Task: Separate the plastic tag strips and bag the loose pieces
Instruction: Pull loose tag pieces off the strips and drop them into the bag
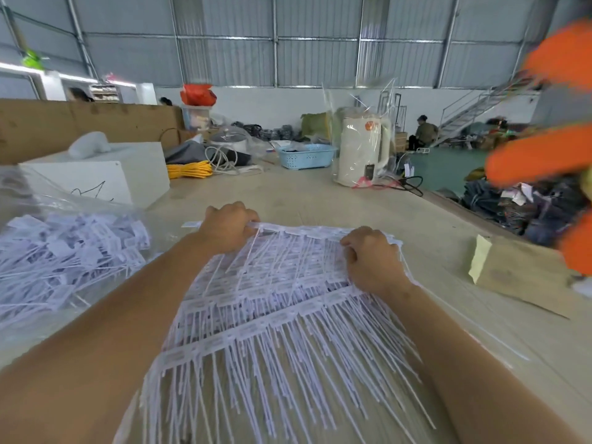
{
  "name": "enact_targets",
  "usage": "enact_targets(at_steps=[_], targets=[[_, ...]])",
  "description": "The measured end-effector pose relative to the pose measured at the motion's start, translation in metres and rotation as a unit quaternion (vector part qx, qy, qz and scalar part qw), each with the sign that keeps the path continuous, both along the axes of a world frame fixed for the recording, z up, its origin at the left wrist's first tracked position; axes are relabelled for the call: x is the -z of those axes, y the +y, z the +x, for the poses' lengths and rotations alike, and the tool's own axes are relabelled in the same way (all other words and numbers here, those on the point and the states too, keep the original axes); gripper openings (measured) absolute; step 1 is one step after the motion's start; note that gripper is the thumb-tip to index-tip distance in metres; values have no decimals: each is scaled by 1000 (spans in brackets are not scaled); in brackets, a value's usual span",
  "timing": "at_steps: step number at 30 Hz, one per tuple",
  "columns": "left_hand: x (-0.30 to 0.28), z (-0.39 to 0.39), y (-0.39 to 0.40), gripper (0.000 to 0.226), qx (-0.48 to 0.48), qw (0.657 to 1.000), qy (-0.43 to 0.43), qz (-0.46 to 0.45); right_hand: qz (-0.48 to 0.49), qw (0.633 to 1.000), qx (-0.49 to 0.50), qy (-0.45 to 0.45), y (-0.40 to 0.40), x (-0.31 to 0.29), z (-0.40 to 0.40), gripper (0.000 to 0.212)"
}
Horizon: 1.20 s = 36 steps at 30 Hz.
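White plastic tag strips, layered in fringed rows, lie near centre on the pale surface. The left hand and right hand each close their grip on the far row's header band, likely the firmest hold; the tails look light, springy and tangle-prone. Loose pieces fill a clear bag at left.

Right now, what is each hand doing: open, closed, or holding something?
Left hand: closed, gripping the far edge of the top tag strip.
Right hand: closed, gripping the same tag strip further right.
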<state>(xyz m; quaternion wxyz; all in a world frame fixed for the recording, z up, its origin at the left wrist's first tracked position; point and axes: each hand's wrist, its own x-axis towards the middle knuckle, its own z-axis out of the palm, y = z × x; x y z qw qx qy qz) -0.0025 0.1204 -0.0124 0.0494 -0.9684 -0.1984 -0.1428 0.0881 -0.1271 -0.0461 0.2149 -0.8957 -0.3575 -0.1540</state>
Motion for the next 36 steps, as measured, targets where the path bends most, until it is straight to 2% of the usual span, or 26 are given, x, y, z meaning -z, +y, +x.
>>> enact_targets(at_steps=[8,13,16,18,20,23,28,31,33,34,36], targets=[[-21,-19,3,25,51,995,35,-76,-6,996,56,74,-7,3,14,39],[-38,-33,-8,23,110,990,-31,-88,-36,996,65,41,-9,4,18,40],[-53,-44,-19,24,152,980,-111,-67,23,998,56,-4,-10,0,18,36],[-64,-54,-25,25,163,974,-151,-52,116,991,40,-51,-12,-8,18,31],[-74,-67,-27,26,173,968,-178,-31,204,977,8,-60,-15,-19,15,29],[-83,-89,-27,25,185,960,-203,-60,260,965,-39,21,-20,-35,9,28],[-89,-129,-24,16,165,967,-131,-146,290,929,-140,181,-31,-55,-6,11],[-79,-147,-19,20,138,972,-73,-176,259,920,-194,218,-32,-57,-11,11],[-57,-151,-13,16,116,972,-30,-201,171,947,-173,210,-26,-49,-13,14],[-45,-151,-11,15,106,973,-5,-205,108,961,-154,201,-22,-43,-14,23],[-23,-149,-7,21,85,976,50,-194,21,970,-142,195,-17,-32,-13,34]])
